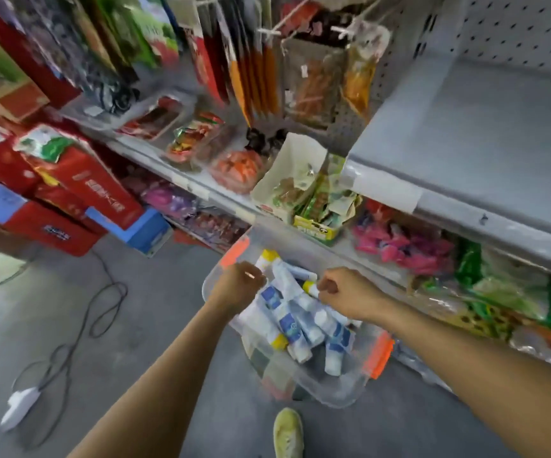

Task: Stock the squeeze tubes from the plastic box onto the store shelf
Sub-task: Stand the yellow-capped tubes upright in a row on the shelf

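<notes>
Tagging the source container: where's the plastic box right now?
Head view, low centre: the clear plastic box sits in front of the lower shelf, under the left hand and right hand, a yellow-green shoe just below it in frame.

The grey floor [69, 309] carries a clear box [333, 388] with orange latches, set just beside the foot of the shelving. A dark cable [102, 312] loops across the floor to a white plug [19, 404]. Red cartons [79, 193] are stacked at the left, and a yellow shoe [287, 431] stands near the box. The middle shelf [155, 166] holds clear snack packs and an open carton [300, 180] of packets. The lower shelf [379, 269] bears pink packets [399, 249] and green bags [498, 285]. The top shelf [465, 143] is grey.
</notes>
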Available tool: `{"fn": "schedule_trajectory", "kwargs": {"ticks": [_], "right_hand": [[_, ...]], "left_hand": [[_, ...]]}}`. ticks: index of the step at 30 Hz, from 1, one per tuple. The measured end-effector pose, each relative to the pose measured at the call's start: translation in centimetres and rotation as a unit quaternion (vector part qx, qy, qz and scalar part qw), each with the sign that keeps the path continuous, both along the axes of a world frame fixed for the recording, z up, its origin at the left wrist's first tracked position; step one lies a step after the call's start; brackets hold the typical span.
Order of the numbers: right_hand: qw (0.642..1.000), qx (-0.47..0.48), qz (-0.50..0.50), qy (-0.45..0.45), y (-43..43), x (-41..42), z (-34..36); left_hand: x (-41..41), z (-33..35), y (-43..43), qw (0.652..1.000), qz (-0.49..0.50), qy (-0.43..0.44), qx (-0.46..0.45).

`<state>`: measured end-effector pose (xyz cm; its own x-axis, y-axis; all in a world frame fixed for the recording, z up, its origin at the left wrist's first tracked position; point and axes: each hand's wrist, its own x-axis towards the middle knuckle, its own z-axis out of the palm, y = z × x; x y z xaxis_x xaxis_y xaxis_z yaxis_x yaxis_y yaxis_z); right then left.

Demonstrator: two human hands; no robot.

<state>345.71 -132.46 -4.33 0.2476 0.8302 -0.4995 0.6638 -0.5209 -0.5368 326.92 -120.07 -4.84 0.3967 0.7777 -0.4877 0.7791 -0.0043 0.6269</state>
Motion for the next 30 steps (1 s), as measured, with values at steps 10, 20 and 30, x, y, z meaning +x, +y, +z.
{"fn": "schedule_trajectory", "kwargs": {"ticks": [10, 20, 30], "right_hand": [[0.994, -0.086, -0.041, -0.048, 9.2, -1.5, -16.8], [0.981, -0.12, -0.106, -0.114, 13.0, -4.4, -24.0], [0.98, -0.107, -0.149, -0.072, 10.5, -1.9, -20.5]], "left_hand": [[1.9, -15.6, 5.6, 0.85, -0.461, 0.249, 0.06], [2.8, -21.0, 8.0, 0.712, -0.61, 0.323, 0.13], [2.4, -19.2, 7.2, 0.693, -0.631, 0.314, 0.155]]}}
